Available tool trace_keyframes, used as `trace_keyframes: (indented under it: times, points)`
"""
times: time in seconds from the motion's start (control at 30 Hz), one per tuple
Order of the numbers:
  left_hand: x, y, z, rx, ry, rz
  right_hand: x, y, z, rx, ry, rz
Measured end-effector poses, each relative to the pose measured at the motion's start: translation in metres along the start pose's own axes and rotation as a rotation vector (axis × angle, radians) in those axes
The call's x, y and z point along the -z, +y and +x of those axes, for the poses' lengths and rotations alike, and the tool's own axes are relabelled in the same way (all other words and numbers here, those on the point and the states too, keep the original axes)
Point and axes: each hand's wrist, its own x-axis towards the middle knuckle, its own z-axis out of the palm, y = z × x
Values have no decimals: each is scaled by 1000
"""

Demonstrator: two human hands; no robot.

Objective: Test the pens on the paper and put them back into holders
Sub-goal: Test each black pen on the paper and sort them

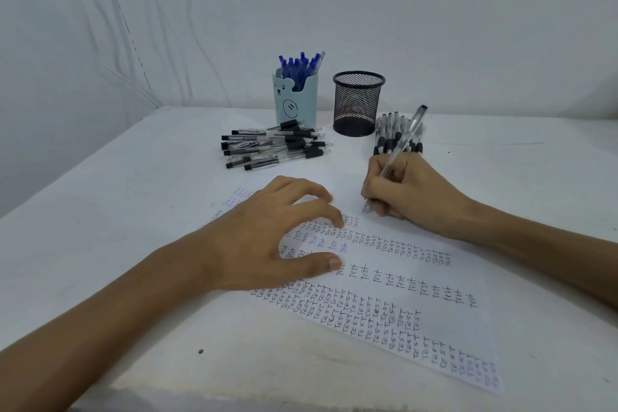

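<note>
Right now the right hand [411, 192] pinches a clear-barrelled black pen [406, 135] in a writing grip. Thumb and fingers are curled round its lower barrel, and the tip is down at the far edge of the sheet of paper [434, 321], just beyond the top rows of "test" writing. Whether the tip actually touches the sheet is too fine to tell.

The left hand [264, 237] holds nothing. Its spread fingertips and thumb press the sheet flat on the white table [117, 211].

To do this stroke well, that left-hand pressure should stay firm, because the tip works near the sheet's edge, where paper slides easily. A short word in the bare strip beside the existing rows is likely enough to show ink flow.

The black mesh holder [357, 104] looks like the nearest place for the pen afterwards, between the blue bear holder [296, 100] of blue pens and the pile of black pens [389, 134] behind the writing hand. Another heap of black pens [274, 145] lies in front of the bear holder.
</note>
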Motion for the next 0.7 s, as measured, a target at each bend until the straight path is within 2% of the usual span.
trace_keyframes:
  times: [0.17, 0.3, 0.37, 0.5, 0.7]
  points:
    - [0, -1, -2, 56, 21, 6, 2, -1, 7, -133, 91, 423]
    - [2, -8, -3, 153, 62, 29, 3, 0, 3, -64, 35, 316]
    - [4, -12, -4, 178, 59, 32, 3, -1, 3, -68, 49, 347]
    - [8, -17, -4, 165, 48, 131, 5, -7, 6, -224, 87, 602]
    - [9, -18, -3, 159, 57, 157, 9, -12, 9, -272, 116, 523]
